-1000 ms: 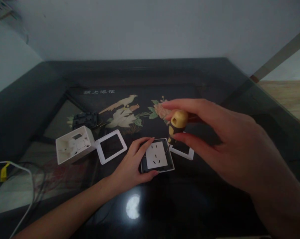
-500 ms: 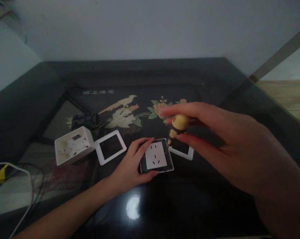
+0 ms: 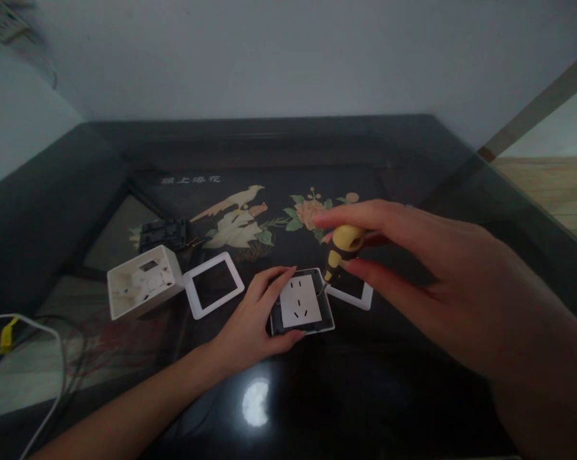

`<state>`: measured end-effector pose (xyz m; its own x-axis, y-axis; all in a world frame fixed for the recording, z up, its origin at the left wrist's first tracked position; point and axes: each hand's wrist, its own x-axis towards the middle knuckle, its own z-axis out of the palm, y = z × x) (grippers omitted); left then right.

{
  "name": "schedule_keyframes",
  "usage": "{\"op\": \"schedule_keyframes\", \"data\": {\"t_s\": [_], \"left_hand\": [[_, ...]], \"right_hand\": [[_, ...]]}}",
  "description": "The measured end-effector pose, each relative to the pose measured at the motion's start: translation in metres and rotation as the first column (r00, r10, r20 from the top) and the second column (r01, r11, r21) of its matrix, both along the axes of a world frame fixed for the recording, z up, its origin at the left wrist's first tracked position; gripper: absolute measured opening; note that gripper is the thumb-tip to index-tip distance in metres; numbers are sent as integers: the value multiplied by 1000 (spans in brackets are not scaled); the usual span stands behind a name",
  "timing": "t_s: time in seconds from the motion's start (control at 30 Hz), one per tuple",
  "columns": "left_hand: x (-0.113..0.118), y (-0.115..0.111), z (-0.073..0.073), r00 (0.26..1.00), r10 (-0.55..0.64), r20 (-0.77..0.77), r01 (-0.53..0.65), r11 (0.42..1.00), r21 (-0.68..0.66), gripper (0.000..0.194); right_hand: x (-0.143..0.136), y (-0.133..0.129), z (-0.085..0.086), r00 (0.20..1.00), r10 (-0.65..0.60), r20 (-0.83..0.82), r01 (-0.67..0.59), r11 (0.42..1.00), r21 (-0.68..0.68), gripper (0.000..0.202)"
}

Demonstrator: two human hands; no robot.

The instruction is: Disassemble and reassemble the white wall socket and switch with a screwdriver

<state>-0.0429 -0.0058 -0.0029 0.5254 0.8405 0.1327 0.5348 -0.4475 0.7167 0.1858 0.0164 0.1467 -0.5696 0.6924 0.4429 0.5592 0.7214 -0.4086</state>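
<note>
A wall socket [image 3: 300, 301] with a white face and dark border lies on the glossy table. Its left side is gripped by my left hand [image 3: 252, 319], fingers at the top edge and thumb at the bottom. My right hand [image 3: 427, 275] pinches the yellow-and-black handle of a screwdriver [image 3: 335, 259]. The screwdriver leans, its thin shaft reaching down to the socket's right side; the exact tip contact is too small to make out. Just behind it, partly covered by the screwdriver and my right hand, lies a white frame [image 3: 348, 297].
Left of my left hand lie another white frame [image 3: 215, 313] and an open white socket box [image 3: 139, 303]. Behind the box sits a black part [image 3: 163, 234]. A white cable [image 3: 61, 358] and a yellow tag [image 3: 6, 335] are at the left edge.
The screwdriver has turned slightly in my right hand and its angle differs a little. My left hand stays on the socket. The whole view has shifted slightly.
</note>
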Motion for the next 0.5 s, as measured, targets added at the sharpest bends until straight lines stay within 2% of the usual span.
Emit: {"op": "schedule_keyframes", "data": {"t_s": [0.07, 0.13, 0.2, 0.27, 0.4, 0.5], "left_hand": [[0, 0, 0, 1000, 4, 2, -4, 1000, 13, 86], [0, 0, -1, 1000, 5, 4, -5, 999, 33, 86], [0, 0, -1, 1000, 7, -5, -6, 999, 40, 85], [0, 0, 0, 1000, 4, -14, -3, 999, 34, 85], [0, 1, 0, 1000, -5, -3, 5, 1000, 10, 85], [0, 1, -1, 1000, -3, -7, 3, 1000, 25, 85]], "right_hand": [[-1, -1, 0, 1000, 14, -16, -14, 1000, 5, 27], [-5, -3, -1, 998, -40, -48, 43, 996, 80, 15], [-9, -5, -2, 993, -107, -55, 114, 983, 147, 11], [-9, -6, -1, 991, -129, -36, 133, 980, 147, 18], [0, -4, 3, 999, -37, 8, 37, 999, 34, 37], [1, -1, -1, 1000, 3, -1, -3, 1000, 26, 28]]}}
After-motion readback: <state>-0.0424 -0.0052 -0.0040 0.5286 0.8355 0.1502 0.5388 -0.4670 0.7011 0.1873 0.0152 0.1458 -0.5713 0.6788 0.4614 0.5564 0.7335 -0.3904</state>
